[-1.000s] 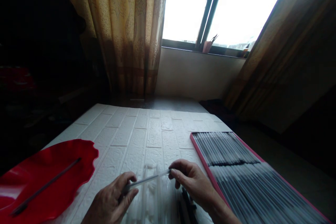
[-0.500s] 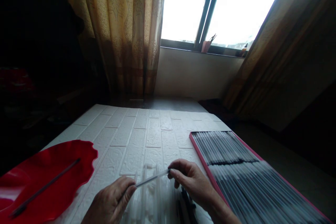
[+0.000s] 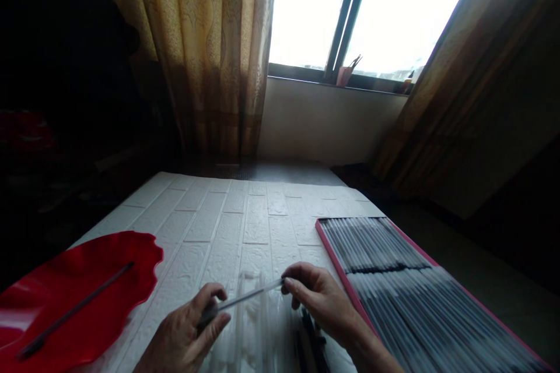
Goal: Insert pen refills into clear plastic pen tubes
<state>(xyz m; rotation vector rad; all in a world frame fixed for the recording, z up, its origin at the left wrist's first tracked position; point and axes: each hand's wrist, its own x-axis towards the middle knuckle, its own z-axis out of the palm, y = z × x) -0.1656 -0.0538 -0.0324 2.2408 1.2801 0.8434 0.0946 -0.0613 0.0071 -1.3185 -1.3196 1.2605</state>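
A clear-barrelled pen [image 3: 249,296] slants up to the right between my two hands, above the table. My right hand [image 3: 321,297] pinches its upper end between thumb and fingers. My left hand [image 3: 186,329] is around the lower end, with index finger and thumb parted and the pen lying in against the other fingers. Below the pen, several clear tubes [image 3: 251,338] lie side by side on the table, blurred. Dark slim pieces [image 3: 312,341] lie beside them under my right wrist, too unclear to name.
On the right, a pink-edged box [image 3: 332,256] holds two rows of slim clear-and-dark pens [image 3: 376,245]. A red scalloped dish [image 3: 100,315] at the left holds one dark slim stick [image 3: 79,309]. The white brick-patterned table [image 3: 227,227] reaches toward a curtained window.
My left index finger and thumb have spread apart around the pen's lower end. My right hand keeps its pinch and has barely moved.
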